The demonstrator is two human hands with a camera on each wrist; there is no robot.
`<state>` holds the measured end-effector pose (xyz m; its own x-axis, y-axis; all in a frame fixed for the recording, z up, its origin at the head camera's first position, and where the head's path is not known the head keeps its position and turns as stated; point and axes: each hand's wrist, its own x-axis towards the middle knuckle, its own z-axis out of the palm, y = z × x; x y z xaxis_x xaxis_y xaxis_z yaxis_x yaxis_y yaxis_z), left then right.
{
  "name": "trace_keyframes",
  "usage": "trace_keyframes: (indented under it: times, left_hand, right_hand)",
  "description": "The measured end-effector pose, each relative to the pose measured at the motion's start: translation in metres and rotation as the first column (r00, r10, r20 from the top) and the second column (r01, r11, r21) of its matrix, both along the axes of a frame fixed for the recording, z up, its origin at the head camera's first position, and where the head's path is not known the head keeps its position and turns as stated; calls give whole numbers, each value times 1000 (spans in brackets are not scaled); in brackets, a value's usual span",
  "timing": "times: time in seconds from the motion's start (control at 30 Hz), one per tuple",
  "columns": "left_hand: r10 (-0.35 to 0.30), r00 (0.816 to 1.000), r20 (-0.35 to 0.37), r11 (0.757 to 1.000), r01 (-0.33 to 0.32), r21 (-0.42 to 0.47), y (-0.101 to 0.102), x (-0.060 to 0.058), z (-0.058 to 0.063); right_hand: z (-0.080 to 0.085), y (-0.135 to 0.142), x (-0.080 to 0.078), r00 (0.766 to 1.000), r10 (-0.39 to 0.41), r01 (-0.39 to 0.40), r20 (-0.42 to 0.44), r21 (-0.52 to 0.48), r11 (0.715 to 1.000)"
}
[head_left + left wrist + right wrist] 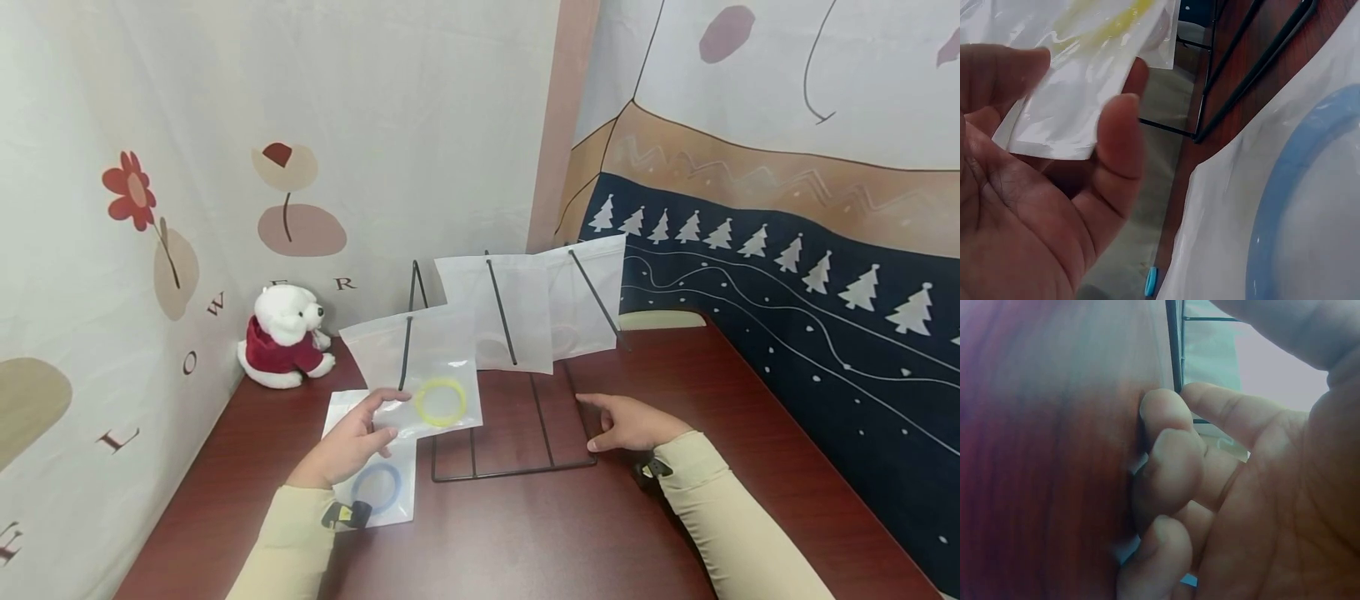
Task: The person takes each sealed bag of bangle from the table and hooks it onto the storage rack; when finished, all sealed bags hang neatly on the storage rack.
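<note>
On the rack (517, 474), three bags (528, 312) seem hung, the yellow-ring bag (438, 354) touched by the left hand (348, 446), the right front corner by the right hand (633, 423), thumbs and forefingers apart, blue-ring bag (378, 487) left on table (525, 542) beside left front corner.

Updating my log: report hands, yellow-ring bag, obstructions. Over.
Left hand at yellow-ring bag, grip unclear; right hand at right edge of rack. Bag tilted at rack's left. Blue-ring bag on table, partly hidden by left hand.
</note>
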<state>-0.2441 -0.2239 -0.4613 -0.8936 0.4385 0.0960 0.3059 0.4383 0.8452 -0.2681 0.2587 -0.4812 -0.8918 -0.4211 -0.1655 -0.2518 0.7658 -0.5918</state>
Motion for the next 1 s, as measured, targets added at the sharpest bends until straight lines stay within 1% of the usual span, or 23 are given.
trace_keyframes:
  times: [0.1, 0.23, 0.33, 0.47, 0.6, 0.73, 0.87, 1.0]
  left_hand:
    - [26, 999, -19, 999, -25, 44, 3, 0, 0]
    - [79, 997, -7, 992, -78, 102, 5, 0, 1]
    - [106, 994, 2, 988, -106, 116, 6, 1, 3]
    - [114, 993, 8, 985, -114, 128, 7, 1, 4]
    - [152, 988, 4, 980, -151, 132, 9, 1, 6]
    - [209, 978, 20, 967, -210, 144, 11, 4, 9]
    - [236, 971, 40, 955, -239, 176, 13, 6, 13]
    - [254, 967, 11, 944, -251, 215, 15, 5, 12]
  right_hand:
    - [0, 0, -1, 1000, 5, -5, -2, -1, 1000]
    - [0, 0, -1, 1000, 13, -13, -2, -5, 1000]
    - [0, 0, 0, 1000, 15, -15, -1, -9, 1000]
    - [1, 0, 0, 1000, 13, -13, 2, -11, 1000]
    - [2, 0, 1, 1000, 10, -10, 3, -16, 1000]
    - [2, 0, 0, 1000, 10, -10, -2, -21, 1000]
    - [2, 0, 1, 1000, 15, -15, -7, -21, 1000]
    - [2, 0, 1, 1000, 17, -17, -9, -18, 1000]
